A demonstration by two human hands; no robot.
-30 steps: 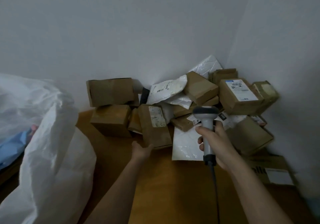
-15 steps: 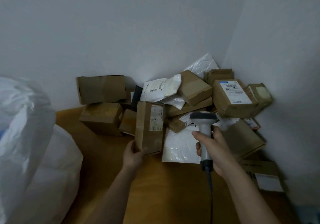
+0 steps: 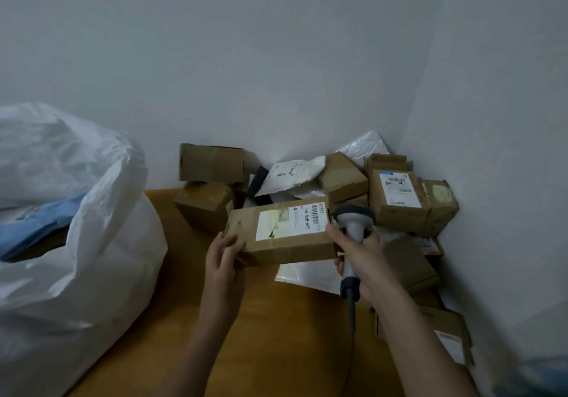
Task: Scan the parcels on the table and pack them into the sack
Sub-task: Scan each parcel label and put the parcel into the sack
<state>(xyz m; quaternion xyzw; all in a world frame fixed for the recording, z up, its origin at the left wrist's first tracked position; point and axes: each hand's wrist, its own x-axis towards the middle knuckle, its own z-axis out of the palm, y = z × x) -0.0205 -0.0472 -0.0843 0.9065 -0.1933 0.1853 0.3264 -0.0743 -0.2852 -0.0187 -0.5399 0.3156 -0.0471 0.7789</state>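
Note:
My left hand (image 3: 222, 250) grips the left end of a brown cardboard parcel (image 3: 242, 221), held above the wooden table (image 3: 276, 335) with its white barcode label facing up. My right hand (image 3: 362, 258) holds a grey handheld scanner (image 3: 353, 221) by the handle, its head right beside the parcel's right end; its cable hangs down. A large white sack (image 3: 76, 258) stands open at the left, with a blue item showing inside. A heap of parcels (image 3: 396, 200) fills the far right corner.
Two stacked brown boxes (image 3: 209, 181) stand against the back wall. White mailer bags (image 3: 295, 171) lie among the boxes. More boxes (image 3: 448, 332) line the right wall near the table edge. Walls close off the back and right.
My left hand has lifted the parcel off the heap and turned it flat, label up. The scanner in my right hand stays close by its right end.

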